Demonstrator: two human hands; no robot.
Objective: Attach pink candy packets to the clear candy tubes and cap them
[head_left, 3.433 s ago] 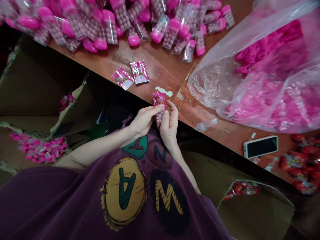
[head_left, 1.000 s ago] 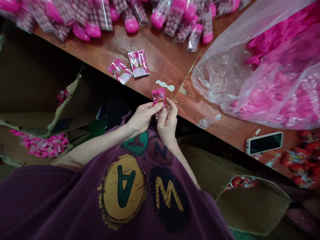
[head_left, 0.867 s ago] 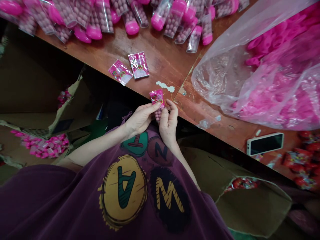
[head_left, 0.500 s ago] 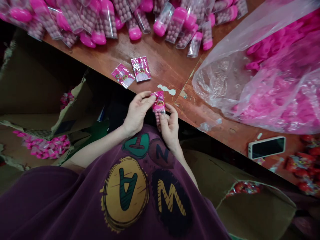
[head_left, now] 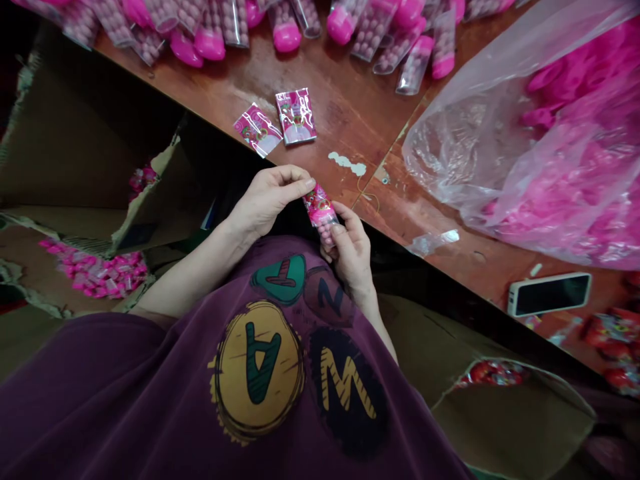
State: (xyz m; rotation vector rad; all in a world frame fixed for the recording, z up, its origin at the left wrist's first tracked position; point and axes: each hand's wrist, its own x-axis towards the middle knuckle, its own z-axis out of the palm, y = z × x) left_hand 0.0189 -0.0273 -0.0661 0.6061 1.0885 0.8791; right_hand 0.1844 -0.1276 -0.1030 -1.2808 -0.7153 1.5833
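A transparent tube of pink candy balls (head_left: 323, 230) with a pink printed wrapper around its upper part is tilted between my hands, just below the wooden table's edge. My right hand (head_left: 350, 253) grips its lower part with thumb and fingers. The fingertips of my left hand (head_left: 267, 200) press on the wrapper's upper end. Two flat pink printed packets (head_left: 295, 117) (head_left: 257, 130) lie on the table (head_left: 235, 80) beyond my hands. Several filled tubes with pink caps (head_left: 373, 30) are heaped along the far side of the table.
A large plastic bag of pink caps (head_left: 530, 147) fills the table's right side, with a phone (head_left: 549, 294) and red packets (head_left: 613, 337) nearer the edge. Open cardboard boxes (head_left: 85, 143) (head_left: 505, 427) stand below the table, holding pink and red packets.
My left hand has shifted up and left along the tube to its top end. The tube now leans more, and the whole view has slid slightly.
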